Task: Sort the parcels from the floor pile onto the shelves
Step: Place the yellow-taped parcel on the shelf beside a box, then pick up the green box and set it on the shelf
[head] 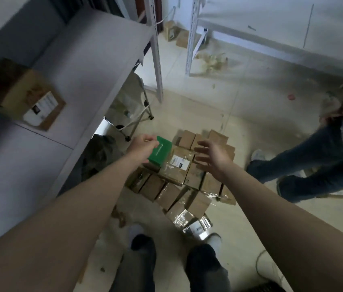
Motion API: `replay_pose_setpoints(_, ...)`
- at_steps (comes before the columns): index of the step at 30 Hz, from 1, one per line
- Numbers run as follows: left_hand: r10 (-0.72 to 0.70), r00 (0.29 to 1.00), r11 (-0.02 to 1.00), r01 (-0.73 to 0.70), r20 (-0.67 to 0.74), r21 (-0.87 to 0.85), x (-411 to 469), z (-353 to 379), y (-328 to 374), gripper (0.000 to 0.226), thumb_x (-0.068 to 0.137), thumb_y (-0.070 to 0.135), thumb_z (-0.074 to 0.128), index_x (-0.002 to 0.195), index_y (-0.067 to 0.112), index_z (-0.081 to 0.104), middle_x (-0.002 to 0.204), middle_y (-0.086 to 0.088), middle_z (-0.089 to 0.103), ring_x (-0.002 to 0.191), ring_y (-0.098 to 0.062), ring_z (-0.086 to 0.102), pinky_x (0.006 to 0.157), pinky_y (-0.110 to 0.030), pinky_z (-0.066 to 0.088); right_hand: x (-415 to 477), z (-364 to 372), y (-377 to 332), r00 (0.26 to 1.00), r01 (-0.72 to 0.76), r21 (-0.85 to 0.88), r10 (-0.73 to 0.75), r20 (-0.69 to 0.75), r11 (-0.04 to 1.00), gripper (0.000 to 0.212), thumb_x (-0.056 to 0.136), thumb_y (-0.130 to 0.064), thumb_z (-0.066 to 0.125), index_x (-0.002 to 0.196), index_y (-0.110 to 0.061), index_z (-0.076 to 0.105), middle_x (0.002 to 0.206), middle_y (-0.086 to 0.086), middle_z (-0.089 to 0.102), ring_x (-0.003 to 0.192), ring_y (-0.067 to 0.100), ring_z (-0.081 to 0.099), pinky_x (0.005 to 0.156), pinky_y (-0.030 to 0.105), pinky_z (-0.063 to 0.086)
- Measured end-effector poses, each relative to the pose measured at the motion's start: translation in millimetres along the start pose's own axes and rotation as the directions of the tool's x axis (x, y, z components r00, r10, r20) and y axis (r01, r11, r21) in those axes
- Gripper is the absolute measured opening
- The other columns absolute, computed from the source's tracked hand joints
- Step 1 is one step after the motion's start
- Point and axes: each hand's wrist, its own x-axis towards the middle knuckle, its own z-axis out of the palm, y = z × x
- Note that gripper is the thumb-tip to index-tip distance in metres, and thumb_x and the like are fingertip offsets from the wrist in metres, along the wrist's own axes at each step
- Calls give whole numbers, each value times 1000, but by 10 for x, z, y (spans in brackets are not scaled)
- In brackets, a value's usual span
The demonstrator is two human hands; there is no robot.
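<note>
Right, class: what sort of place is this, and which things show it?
Probably a parcel storeroom or sorting room: metal shelves, a pile of taped cardboard parcels on the floor, and a labelled box on one of the shelves.

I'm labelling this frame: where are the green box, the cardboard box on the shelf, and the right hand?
green box [161, 152]: head view, its top face.
cardboard box on the shelf [17, 89]: head view, brown face.
right hand [213, 157]: head view, middle of the hand.
</note>
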Motion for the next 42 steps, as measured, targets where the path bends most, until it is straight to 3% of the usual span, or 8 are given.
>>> replay_pose_setpoints(14, -109, 988, 947, 71, 107, 312, 3301, 601, -1542, 31, 89, 20, 68, 119, 20, 58, 117, -3, 64, 105, -22, 61, 100, -40, 53, 3056, 918, 1011, 980, -181, 18, 182, -78, 983, 27, 107, -35, 46, 117, -21, 67, 131, 2, 67, 118, 27, 61, 98, 44, 52)
replay_pose_setpoints(22, -145, 973, 925, 69, 178, 374, 4509, 978, -2244, 56, 92, 18, 67, 142, 20, 42, 120, 2, 48, 105, -19, 48, 100, -35, 46, 4360, 1313, 1824, 971, -201, 15, 202, -128, 979, 43, 107, -37, 52, 146, -20, 53, 139, 3, 59, 121, 28, 58, 103, 49, 52)
replay_pose_setpoints(28, -281, 928, 943, 220, 243, 251, 4792, 1300, -2873, 65, 87, 30, 70, 144, 12, 43, 137, -11, 57, 117, -29, 61, 103, -46, 51, 4851, 1476, 2259, 965, -210, 33, 212, -153, 977, 47, 108, -22, 54, 152, -13, 41, 115, -2, 58, 87, 6, 54, 67, 22, 39)
replay_pose_setpoints(32, -196, 960, 978, 176, 202, 113, 4724, 1407, -2893, 27, 107, 36, 44, 121, 13, 43, 105, -2, 58, 92, -20, 59, 79, -34, 52, 4905, 1461, 2407, 962, -170, 107, 188, -199, 980, 72, 93, -35, 76, 151, -15, 38, 141, 7, 59, 119, 25, 61, 99, 43, 54)
replay_pose_setpoints(35, -102, 970, 993, 85, 219, 84, 4568, 1422, -2783, 18, 109, 33, 41, 112, 17, 48, 95, 3, 57, 88, -19, 58, 69, -30, 49, 4783, 1329, 2342, 970, -111, 105, 131, -204, 988, 85, 80, -42, 88, 145, -16, 40, 132, 1, 61, 117, 23, 63, 98, 44, 56)
replay_pose_setpoints(37, -48, 954, 998, 36, 296, 46, 4413, 1421, -2676, 12, 105, 33, 53, 108, 22, 50, 102, 3, 58, 94, -18, 60, 72, -31, 52, 4644, 1235, 2171, 977, -54, 61, 66, -203, 997, 84, 71, -45, 94, 133, -18, 44, 121, -4, 62, 108, 17, 64, 86, 33, 57)
replay_pose_setpoints(40, 7, 955, 996, 20, 297, -88, 4159, 1362, -2372, 37, 93, 35, 71, 119, 24, 48, 113, 3, 57, 103, -16, 62, 81, -35, 57, 4422, 1019, 1861, 984, -9, 32, 15, -179, 999, 98, 53, -59, 97, 132, -21, 52, 127, 2, 65, 112, 22, 68, 92, 43, 61)
replay_pose_setpoints(42, -32, 963, 982, 80, 269, -170, 4021, 1304, -2126, 39, 96, 40, 66, 127, 23, 50, 117, 0, 61, 108, -23, 64, 89, -48, 58, 4173, 811, 1623, 996, 14, 66, -8, -85, 998, 74, 74, -48, 88, 134, -22, 54, 128, 4, 67, 115, 28, 68, 97, 51, 60)
